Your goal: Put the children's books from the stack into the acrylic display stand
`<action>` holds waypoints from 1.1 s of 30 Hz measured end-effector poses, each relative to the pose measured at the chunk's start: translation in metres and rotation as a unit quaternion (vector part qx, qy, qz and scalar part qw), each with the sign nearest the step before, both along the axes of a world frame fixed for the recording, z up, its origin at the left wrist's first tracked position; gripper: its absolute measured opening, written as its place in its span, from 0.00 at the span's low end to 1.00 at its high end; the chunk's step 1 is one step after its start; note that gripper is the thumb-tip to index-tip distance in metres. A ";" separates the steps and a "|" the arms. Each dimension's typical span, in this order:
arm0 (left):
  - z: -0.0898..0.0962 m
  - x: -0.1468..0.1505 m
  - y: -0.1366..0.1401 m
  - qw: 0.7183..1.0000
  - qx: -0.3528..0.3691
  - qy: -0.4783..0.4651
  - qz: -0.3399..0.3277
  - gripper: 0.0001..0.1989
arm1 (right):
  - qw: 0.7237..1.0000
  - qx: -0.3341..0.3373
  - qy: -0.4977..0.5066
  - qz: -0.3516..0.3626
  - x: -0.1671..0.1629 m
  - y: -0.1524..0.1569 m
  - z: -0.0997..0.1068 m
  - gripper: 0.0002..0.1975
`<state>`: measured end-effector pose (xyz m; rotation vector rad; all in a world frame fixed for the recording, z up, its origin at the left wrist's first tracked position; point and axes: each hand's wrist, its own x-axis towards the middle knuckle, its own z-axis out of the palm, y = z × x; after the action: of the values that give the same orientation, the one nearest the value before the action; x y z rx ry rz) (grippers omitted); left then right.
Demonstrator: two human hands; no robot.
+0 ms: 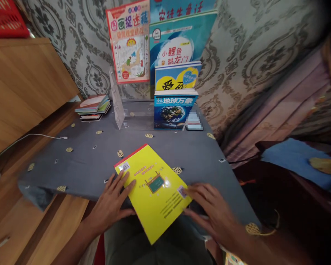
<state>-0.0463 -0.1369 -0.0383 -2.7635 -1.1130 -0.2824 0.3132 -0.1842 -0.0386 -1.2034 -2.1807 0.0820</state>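
Rm over cloth (82,162) L of yellow bk (151,198); rack (118,106) blocks beyond.

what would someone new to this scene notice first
The bright yellow book, lying at an angle between the left hand and the right hand, would likely catch the eye first. Beyond it, the blue book with a globe stands at the front of a column of upright books, with a red-bordered book up to their left.

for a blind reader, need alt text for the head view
A yellow book, touched by the left hand and right hand, juts past a table's near edge; behind it stands a rack of books.
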 end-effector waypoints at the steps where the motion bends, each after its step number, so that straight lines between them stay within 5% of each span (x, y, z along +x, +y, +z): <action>1: -0.001 0.000 -0.001 1.000 0.003 0.000 -0.003 0.42 | 1.000 0.008 -0.004 0.001 -0.001 -0.013 -0.003 0.19; 6: -0.003 -0.001 -0.001 1.000 0.003 -0.007 -0.015 0.41 | 1.000 0.006 -0.023 0.006 -0.007 -0.041 -0.013 0.23; 13: -0.006 -0.003 0.001 1.000 -0.005 -0.029 -0.009 0.41 | 1.000 -0.001 -0.004 -0.001 -0.009 -0.021 -0.018 0.22; 33: -0.007 -0.008 0.010 0.998 -0.010 -0.063 -0.012 0.32 | 0.992 -0.008 0.033 0.122 -0.002 0.004 -0.001 0.18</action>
<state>-0.0539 -0.1274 -0.0449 -2.8122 -1.1170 -0.4564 0.3116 -0.1802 -0.0395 -0.9246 -2.2626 0.2372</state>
